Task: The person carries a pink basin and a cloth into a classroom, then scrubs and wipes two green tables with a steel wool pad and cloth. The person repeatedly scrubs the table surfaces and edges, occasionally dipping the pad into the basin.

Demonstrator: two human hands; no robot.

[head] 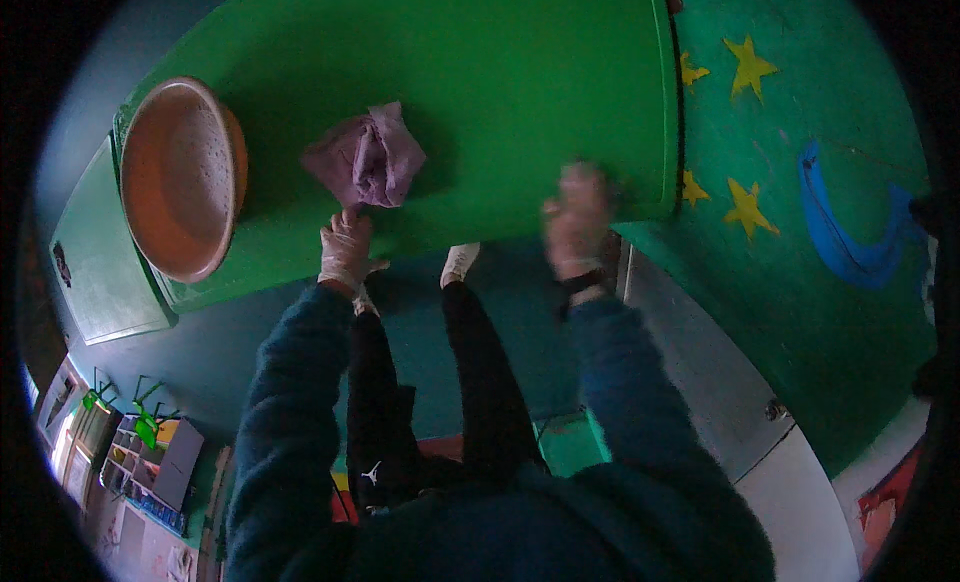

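A crumpled pinkish-purple cloth lies on the green table. My left hand, in a thin clear glove, rests at the table's near edge with its fingertips at the cloth's lower edge; whether they grip it is not clear. My right hand, also gloved and with a dark band at the wrist, is over the table's near right corner. It is blurred, so its fingers and anything under them cannot be made out. An orange plastic basin with foamy-looking liquid stands at the table's left end.
A lighter green table adjoins on the left. A green wall with yellow stars and a blue shape borders the right end. White cabinet doors are at lower right. Shelves and green chairs stand at far lower left.
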